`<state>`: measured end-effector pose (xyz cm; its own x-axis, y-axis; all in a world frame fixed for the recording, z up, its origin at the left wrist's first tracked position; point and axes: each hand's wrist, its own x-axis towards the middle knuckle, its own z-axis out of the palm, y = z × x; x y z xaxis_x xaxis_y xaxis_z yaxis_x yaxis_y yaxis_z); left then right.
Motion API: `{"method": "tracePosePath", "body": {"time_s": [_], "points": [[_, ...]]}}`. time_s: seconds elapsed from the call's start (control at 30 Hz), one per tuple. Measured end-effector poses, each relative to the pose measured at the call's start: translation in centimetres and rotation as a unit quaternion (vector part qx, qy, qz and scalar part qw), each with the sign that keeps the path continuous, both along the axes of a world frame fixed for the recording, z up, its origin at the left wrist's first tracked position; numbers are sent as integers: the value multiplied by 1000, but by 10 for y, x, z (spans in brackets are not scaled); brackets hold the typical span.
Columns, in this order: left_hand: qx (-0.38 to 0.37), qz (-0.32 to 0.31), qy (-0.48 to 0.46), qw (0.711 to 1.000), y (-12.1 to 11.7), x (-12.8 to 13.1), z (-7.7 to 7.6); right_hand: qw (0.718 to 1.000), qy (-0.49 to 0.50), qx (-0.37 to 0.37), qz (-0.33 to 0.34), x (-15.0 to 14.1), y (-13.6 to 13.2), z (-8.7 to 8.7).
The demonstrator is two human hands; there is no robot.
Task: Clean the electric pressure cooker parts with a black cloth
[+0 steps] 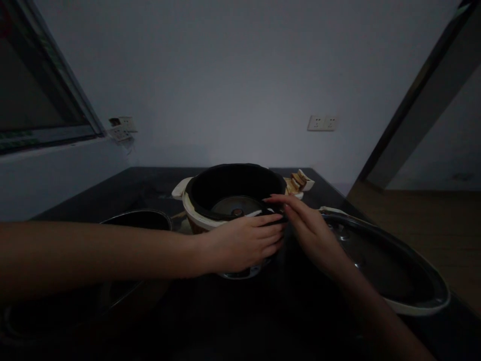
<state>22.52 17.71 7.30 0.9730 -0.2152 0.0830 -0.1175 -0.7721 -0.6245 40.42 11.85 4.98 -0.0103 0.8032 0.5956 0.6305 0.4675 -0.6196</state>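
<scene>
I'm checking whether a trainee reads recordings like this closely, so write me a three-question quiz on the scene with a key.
1. Multiple choice: where does the pale-rimmed lid lie?
A. On top of the cooker
B. On the counter, to the right of the cooker
C. On the counter, to the left of the cooker

2. True or false: the black inner pot is open at the top, so part of its inside shows.

3. Fill in the blank: the person's ______ hand is the nearer one to the lid.

Key: 1. B. 2. True. 3. Right; the right hand is between the left hand and the lid.
</scene>
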Motion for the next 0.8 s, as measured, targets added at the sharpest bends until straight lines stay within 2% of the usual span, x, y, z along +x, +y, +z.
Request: {"method": "tracePosePath", "body": {"time_s": [0.17, 0.3, 0.4, 0.6, 0.8], "points": [[14, 42, -24, 999, -3, 41, -16, 1000, 5, 1, 4, 0, -1, 4], [46, 88, -17, 995, -10, 48, -21, 1000, -3, 19, 12, 2, 3, 0], [55, 107, -7, 993, -19, 35, -31, 998, -21, 52, 17, 4, 6, -5], [16, 87, 43, 995, -25, -7, -59, 997, -51, 61, 14, 4, 6, -7], [-56, 42, 9, 997, -23, -42, -66, 995, -79, 63, 2, 3, 3, -12]]}}
